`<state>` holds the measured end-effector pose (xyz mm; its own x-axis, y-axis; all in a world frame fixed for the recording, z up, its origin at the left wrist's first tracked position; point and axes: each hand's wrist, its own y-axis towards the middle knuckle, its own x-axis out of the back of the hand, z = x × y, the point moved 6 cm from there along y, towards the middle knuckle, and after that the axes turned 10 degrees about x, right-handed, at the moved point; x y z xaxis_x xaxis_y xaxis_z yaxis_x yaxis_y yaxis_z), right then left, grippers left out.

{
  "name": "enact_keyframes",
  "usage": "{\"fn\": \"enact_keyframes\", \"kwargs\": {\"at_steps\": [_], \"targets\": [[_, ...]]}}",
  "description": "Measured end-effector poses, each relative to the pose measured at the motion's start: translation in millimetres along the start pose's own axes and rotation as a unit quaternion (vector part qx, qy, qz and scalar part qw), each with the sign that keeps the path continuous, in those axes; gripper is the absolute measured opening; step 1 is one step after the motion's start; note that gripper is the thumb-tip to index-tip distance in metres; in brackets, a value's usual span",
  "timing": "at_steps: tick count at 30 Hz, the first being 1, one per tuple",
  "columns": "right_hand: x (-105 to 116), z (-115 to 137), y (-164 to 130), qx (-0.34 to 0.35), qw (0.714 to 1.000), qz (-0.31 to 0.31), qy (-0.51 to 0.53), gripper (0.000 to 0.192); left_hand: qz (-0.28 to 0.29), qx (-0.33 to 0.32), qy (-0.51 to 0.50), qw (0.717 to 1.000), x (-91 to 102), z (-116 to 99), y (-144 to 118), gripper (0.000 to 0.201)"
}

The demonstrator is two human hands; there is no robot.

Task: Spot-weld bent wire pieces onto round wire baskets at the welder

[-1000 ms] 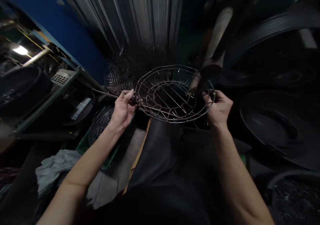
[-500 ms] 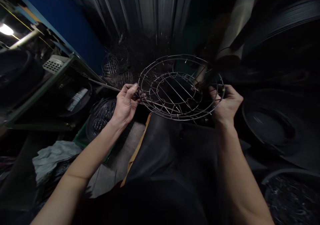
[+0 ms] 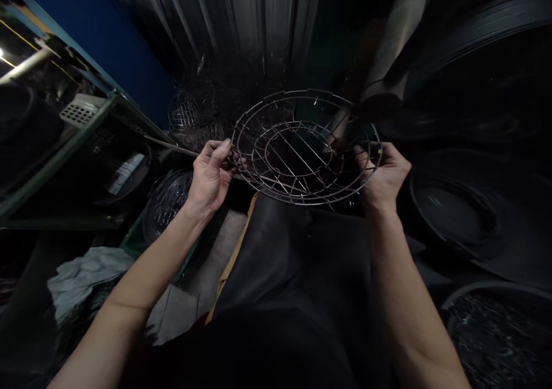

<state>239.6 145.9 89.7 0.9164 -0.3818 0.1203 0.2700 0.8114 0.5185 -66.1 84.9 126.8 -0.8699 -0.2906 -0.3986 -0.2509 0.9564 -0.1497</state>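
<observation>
A round wire rack [image 3: 302,195] of concentric metal rings, joined by short bent wires and crossed by straight bars, is held up in front of me. My left hand [image 3: 211,173] pinches its left rim between thumb and fingers. On the opposite side my right hand [image 3: 383,173] is closed around the rim, with the thumb inside the ring. The rack is tilted slightly, over my dark apron [image 3: 276,251]. Behind it, a pale rod-like part of a machine shows through the wires; its end is too dark to make out.
Wire pieces [image 3: 185,113] lie heaped behind my left hand. A green crate [image 3: 133,236] with a coil of wire stands lower left, near a grey cloth [image 3: 86,274]. Dark basins [image 3: 452,210] are at right, one tub [image 3: 495,331] full of small metal bits. A thick pipe [image 3: 397,38] slants above.
The whole view has shifted slightly, so the rack and both hands appear a little further left. The grip of both hands on the rack is unchanged.
</observation>
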Motion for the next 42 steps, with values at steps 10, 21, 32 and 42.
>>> {"fn": "enact_keyframes", "kwargs": {"at_steps": [10, 21, 32, 42], "targets": [[-1, -8, -5, 0.010, 1.000, -0.007, 0.010, 0.021, -0.009, -0.018, 0.037, 0.999, -3.6, -7, -2, 0.031], [69, 2, -27, -0.048, 0.994, -0.050, -0.081, 0.033, 0.017, -0.046, 0.023, 0.999, -13.5, -12, -7, 0.038], [12, 200, -54, 0.278, 0.916, 0.223, -0.181, 0.022, 0.003, -0.187, 0.222, 0.957, -62.3, -44, -68, 0.026], [-5, 234, -35, 0.215, 0.919, 0.316, -0.097, 0.023, 0.044, -0.270, 0.366, 0.890, -87.6, -68, -140, 0.024]]}}
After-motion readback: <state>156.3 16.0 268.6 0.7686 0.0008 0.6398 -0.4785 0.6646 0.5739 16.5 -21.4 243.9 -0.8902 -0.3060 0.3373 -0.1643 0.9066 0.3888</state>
